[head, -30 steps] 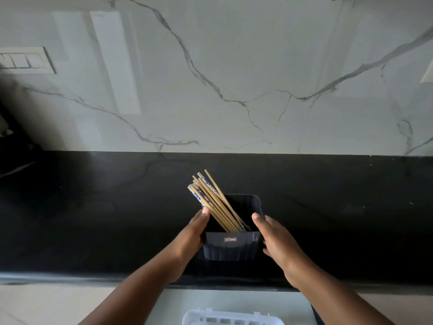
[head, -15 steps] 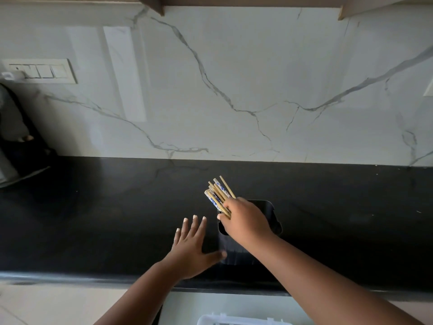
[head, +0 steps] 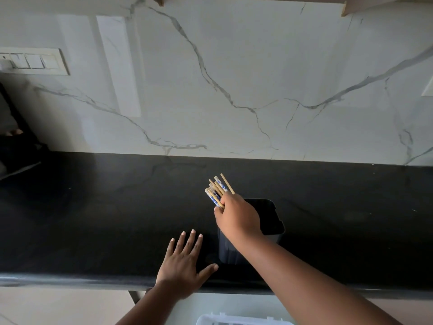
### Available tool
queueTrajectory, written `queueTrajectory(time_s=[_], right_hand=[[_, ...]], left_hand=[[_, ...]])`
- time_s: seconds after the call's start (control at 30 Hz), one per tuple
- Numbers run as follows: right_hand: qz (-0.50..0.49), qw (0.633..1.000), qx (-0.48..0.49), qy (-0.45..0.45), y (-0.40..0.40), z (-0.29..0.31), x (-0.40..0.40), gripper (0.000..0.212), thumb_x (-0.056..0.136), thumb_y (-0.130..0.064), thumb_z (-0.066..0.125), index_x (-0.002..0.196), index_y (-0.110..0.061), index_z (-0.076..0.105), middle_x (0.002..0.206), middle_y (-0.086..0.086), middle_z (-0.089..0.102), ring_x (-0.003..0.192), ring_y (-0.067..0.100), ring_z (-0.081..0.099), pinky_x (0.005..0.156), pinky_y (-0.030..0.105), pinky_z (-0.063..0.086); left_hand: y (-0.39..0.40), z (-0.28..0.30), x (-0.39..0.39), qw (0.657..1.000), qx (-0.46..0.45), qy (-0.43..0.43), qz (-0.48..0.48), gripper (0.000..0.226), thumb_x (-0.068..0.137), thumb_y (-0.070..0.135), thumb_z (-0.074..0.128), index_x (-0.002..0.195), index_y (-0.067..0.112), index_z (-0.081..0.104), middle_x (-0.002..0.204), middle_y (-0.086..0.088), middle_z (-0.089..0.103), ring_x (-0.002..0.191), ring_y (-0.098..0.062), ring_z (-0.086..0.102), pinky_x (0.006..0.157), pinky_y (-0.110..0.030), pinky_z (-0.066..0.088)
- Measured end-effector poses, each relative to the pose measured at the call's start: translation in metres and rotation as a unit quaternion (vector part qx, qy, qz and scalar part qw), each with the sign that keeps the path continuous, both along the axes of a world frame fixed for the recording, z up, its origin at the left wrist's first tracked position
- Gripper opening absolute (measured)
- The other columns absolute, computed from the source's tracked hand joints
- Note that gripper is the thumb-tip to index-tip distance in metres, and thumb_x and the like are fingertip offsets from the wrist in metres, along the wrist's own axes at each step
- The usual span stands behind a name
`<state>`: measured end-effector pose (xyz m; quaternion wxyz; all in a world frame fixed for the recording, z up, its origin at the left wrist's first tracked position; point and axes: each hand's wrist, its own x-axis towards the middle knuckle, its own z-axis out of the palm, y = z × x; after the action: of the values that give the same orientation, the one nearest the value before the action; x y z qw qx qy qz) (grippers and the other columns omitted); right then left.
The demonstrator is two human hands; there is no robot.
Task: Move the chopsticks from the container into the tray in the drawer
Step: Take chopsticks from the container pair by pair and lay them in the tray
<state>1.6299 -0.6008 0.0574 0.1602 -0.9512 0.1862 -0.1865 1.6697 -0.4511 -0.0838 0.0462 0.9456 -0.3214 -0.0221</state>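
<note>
A dark square container (head: pixel 273 219) stands on the black countertop (head: pixel 93 219) near its front edge. My right hand (head: pixel 236 215) is closed around a bundle of wooden chopsticks (head: pixel 218 190), some with blue-and-white ends; their tops stick up to the left above my fist, their lower parts are hidden by the hand. My left hand (head: pixel 185 261) lies flat with fingers spread on the counter just left of the container. A white slotted tray (head: pixel 234 320) shows at the bottom edge, below the counter.
A white marble backsplash (head: pixel 234 78) rises behind the counter, with a switch plate (head: pixel 35 61) at the left. Dark objects (head: pixel 16 146) sit at the far left of the counter. Cabinet undersides run along the top edge.
Both hands first held the container's sides. My right hand then closed on the chopsticks, and my left hand moved off to lie flat on the counter.
</note>
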Motion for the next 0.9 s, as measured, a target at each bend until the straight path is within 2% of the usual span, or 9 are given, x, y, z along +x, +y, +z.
queueTrajectory(time_s=[0.27,0.43,0.57,0.67,0.73,0.8,0.87,0.9], right_hand=[[-0.017,1.0,0.01,-0.003,0.004,0.0,0.005,0.023,0.093,-0.029,0.052,0.106,-0.012,0.06,0.107,0.006,0.06,0.088,0.027,0.065,0.062,0.032,0.045],[-0.017,1.0,0.001,-0.006,0.003,0.0,0.007,0.026,0.096,-0.034,0.05,0.107,-0.014,0.063,0.107,0.005,0.06,0.088,0.026,0.065,0.065,0.034,0.05],[-0.022,0.999,-0.017,0.019,0.001,0.001,0.011,0.027,0.098,-0.031,0.047,0.109,-0.013,0.065,0.106,0.006,0.062,0.088,0.026,0.065,0.065,0.034,0.049],[-0.009,0.999,-0.01,0.031,-0.003,0.012,0.008,0.027,0.098,-0.028,0.045,0.098,-0.011,0.065,0.1,0.008,0.066,0.085,0.028,0.063,0.062,0.032,0.044],[0.007,1.0,0.019,0.005,-0.014,0.033,0.002,0.026,0.095,-0.028,0.049,0.079,-0.01,0.061,0.085,0.012,0.068,0.074,0.032,0.058,0.057,0.03,0.037],[0.048,0.994,0.092,-0.041,-0.032,0.067,-0.007,0.031,0.092,-0.031,0.057,0.074,-0.006,0.062,0.071,0.014,0.067,0.065,0.03,0.061,0.055,0.03,0.039],[0.102,0.96,0.235,-0.116,-0.049,0.11,-0.02,0.023,0.089,-0.028,0.065,0.074,-0.013,0.071,0.071,0.011,0.072,0.063,0.021,0.067,0.058,0.029,0.053],[0.118,0.931,0.306,-0.159,-0.057,0.132,-0.027,0.017,0.089,-0.025,0.067,0.074,-0.017,0.073,0.073,0.007,0.075,0.065,0.018,0.07,0.058,0.026,0.056]], left_hand=[[0.0,-0.003,0.001,1.0,-0.006,-0.002,-0.004,0.101,0.072,0.087,-0.004,0.154,0.028,-0.006,0.162,0.003,-0.012,0.148,-0.02,-0.017,0.117,-0.041,-0.014],[0.001,-0.005,0.002,1.0,-0.013,-0.007,0.0,0.101,0.072,0.088,-0.004,0.154,0.029,-0.005,0.162,0.004,-0.011,0.148,-0.02,-0.016,0.116,-0.04,-0.015],[0.001,-0.007,0.002,1.0,-0.021,-0.017,-0.002,0.103,0.07,0.089,-0.007,0.154,0.029,-0.005,0.162,0.005,-0.012,0.148,-0.02,-0.017,0.116,-0.04,-0.016],[0.001,-0.007,0.002,1.0,-0.021,-0.008,-0.004,0.103,0.07,0.089,-0.006,0.154,0.029,-0.005,0.161,0.005,-0.014,0.148,-0.02,-0.018,0.116,-0.04,-0.016],[0.002,-0.004,0.001,1.0,-0.027,0.0,-0.003,0.102,0.072,0.089,-0.001,0.154,0.029,-0.004,0.16,0.006,-0.015,0.147,-0.02,-0.019,0.114,-0.038,-0.018],[0.003,-0.003,0.0,0.999,-0.039,-0.02,-0.01,0.101,0.074,0.088,0.004,0.155,0.027,0.005,0.16,0.005,-0.008,0.148,-0.021,-0.012,0.111,-0.034,-0.023],[0.002,0.004,-0.001,0.998,-0.049,-0.025,-0.005,0.099,0.078,0.086,0.011,0.154,0.023,0.016,0.162,0.0,0.006,0.149,-0.026,0.003,0.108,-0.032,-0.023],[0.001,0.007,0.001,0.999,-0.045,0.001,0.002,0.099,0.079,0.085,0.016,0.155,0.022,0.01,0.163,-0.001,0.001,0.149,-0.026,0.0,0.11,-0.034,-0.022]])
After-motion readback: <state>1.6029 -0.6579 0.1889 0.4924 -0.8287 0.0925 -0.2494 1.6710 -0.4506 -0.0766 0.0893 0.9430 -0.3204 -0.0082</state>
